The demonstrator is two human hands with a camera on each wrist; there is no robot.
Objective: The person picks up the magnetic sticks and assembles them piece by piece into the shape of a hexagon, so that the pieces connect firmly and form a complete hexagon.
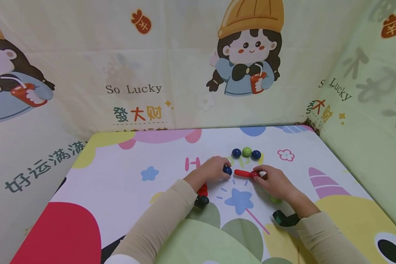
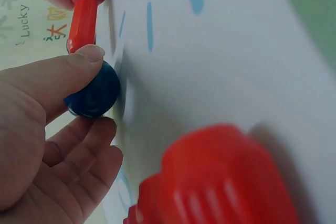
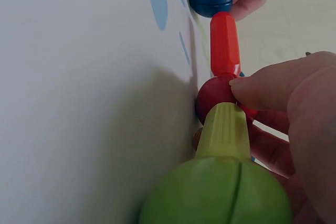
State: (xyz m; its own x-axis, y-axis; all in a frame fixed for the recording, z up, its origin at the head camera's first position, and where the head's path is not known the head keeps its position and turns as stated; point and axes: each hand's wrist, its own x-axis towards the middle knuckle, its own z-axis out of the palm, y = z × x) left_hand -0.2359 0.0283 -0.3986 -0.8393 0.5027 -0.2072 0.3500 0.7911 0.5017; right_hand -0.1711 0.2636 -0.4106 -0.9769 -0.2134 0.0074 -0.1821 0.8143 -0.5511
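My left hand (image 1: 214,169) pinches a dark blue ball (image 2: 94,92) between thumb and fingers, low over the table. My right hand (image 1: 272,180) pinches a dark red ball (image 3: 216,97). A red rod (image 1: 242,173) sticks out from the red ball toward the blue one; in the head view a narrow gap parts the rod's tip from the blue ball. In the right wrist view a yellow-green rod (image 3: 226,129) and a large green ball (image 3: 218,195) line up on the red ball's near side. How these join is partly hidden by my fingers.
Two dark blue balls (image 1: 236,153) with a green ball (image 1: 247,151) between them sit beyond my hands. Red ridged pieces (image 1: 202,190) lie beside my left wrist, large in the left wrist view. A patterned cloth wall (image 1: 184,73) rises behind the printed tabletop (image 1: 171,157).
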